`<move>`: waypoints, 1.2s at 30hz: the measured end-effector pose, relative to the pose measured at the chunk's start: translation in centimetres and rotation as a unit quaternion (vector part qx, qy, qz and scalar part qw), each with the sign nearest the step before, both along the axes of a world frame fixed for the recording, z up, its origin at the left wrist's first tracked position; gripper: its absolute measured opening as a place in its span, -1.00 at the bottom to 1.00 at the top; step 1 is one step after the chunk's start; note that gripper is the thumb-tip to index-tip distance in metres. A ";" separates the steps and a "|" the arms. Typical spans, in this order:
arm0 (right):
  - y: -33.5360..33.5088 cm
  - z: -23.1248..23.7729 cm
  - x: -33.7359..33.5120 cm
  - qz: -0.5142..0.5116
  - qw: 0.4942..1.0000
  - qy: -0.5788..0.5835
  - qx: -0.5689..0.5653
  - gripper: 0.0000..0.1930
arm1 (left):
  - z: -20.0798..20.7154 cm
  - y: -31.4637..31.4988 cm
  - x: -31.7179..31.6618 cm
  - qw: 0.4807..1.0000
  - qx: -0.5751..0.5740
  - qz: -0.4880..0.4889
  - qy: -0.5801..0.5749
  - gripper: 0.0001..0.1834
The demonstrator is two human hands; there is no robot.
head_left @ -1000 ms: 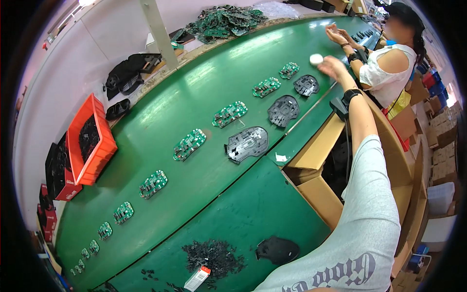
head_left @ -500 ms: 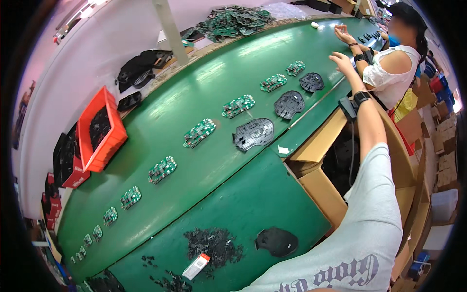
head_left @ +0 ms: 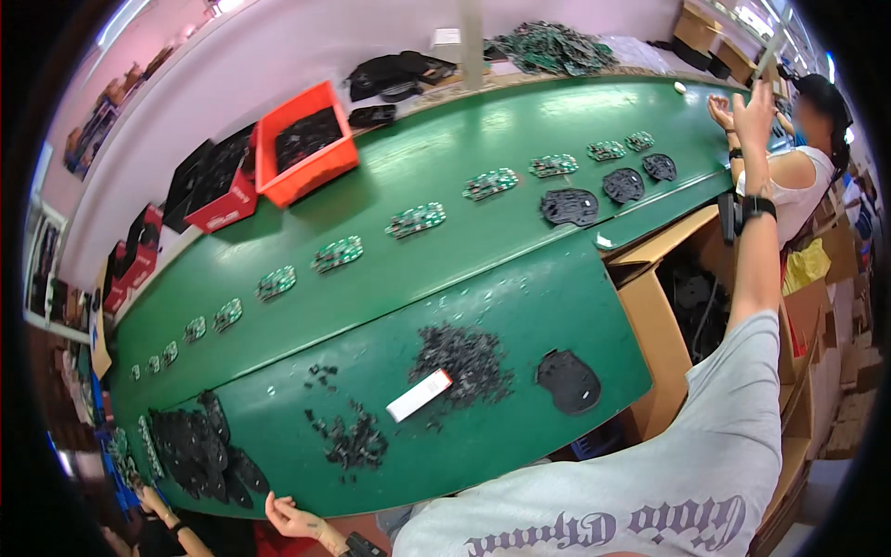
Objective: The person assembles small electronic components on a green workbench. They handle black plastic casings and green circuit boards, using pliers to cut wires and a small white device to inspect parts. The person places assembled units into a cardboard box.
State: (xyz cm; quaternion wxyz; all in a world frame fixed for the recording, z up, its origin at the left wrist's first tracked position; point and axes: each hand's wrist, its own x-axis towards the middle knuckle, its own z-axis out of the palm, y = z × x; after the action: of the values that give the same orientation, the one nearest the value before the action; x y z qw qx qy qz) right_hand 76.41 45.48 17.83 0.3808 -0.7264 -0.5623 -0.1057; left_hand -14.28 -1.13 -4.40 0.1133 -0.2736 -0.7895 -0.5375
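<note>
My right hand is raised on an outstretched arm at the far right, fingers up and apart, with nothing in it. My left hand is at the near edge of the table, open and loosely bent, holding nothing. Closest to it is a heap of black plastic shells. A row of green circuit boards runs along the green belt. Three black ribbed shells lie beside the boards toward the right. A smooth black rounded cover rests on the table in front of me.
Small black pieces lie heaped mid-table, with a white-and-red box on them. Behind the belt are an orange bin and a pile of green boards. A cardboard box stands at right. Co-workers sit right and reach in at left.
The view has swung round, so the scene sits differently in it. My left hand has come into view at the lower edge. My right hand now points more upward.
</note>
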 end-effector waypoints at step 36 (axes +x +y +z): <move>-40.9 -11.6 -58.2 0.432 0.860 0.194 -0.188 -0.35 | 6.8 1.7 15.9 0.584 -0.051 -0.604 -0.540 -0.55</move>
State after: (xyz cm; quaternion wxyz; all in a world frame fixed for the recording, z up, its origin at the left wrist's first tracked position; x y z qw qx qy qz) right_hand 18.20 4.63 6.23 0.3457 -0.4738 -0.7440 0.3200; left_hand 1.62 0.57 2.41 -0.6984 -0.3522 -0.3846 -0.4901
